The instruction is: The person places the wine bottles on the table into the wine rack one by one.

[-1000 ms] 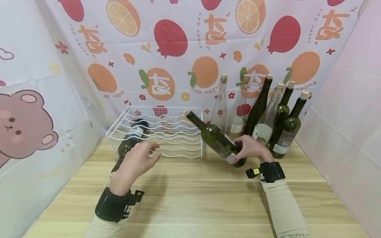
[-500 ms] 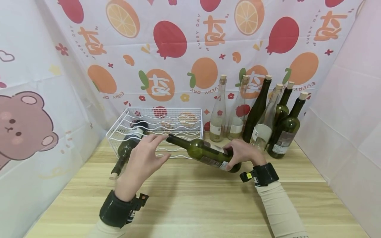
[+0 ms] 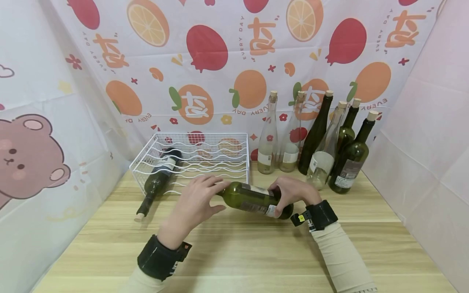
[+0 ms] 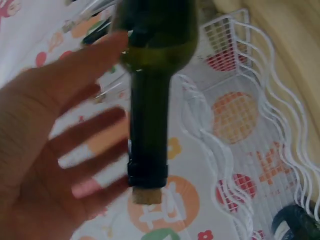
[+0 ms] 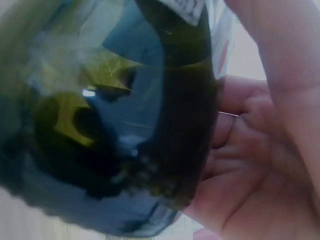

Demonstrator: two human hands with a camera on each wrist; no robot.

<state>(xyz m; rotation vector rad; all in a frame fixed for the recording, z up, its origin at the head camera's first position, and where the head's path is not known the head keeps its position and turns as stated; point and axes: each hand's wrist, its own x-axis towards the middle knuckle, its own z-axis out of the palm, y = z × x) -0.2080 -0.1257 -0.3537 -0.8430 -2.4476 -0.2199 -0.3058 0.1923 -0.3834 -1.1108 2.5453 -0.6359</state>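
A green bottle (image 3: 236, 196) lies almost level in the right hand (image 3: 294, 190), which grips it round the base end, thumb on the near side. The neck points left and the cork (image 4: 147, 196) at its tip shows in the left wrist view. The bottle is at the near side of the white wire rack (image 3: 220, 134), by the rack's right end.

The left hand (image 3: 199, 200) is spread at the bottle's neck and shoulder, fingers on the far side and thumb held away from them; whether it touches the glass cannot be told.

In the left part of the rack rests a dark bottle (image 3: 157, 179), its corked neck sticking out over the near edge towards the left. To the right of the rack, six corked bottles stand upright on the table (image 3: 234, 252): two clear bottles (image 3: 264, 158) farthest left, then a slim dark bottle (image 3: 316, 140), another clear bottle (image 3: 321, 162) on its near side, and two green bottles (image 3: 348, 167) farthest right. A fruit-printed cloth (image 3: 165, 65) hangs at the far side, and each wrist wears a black strap (image 3: 323, 215).
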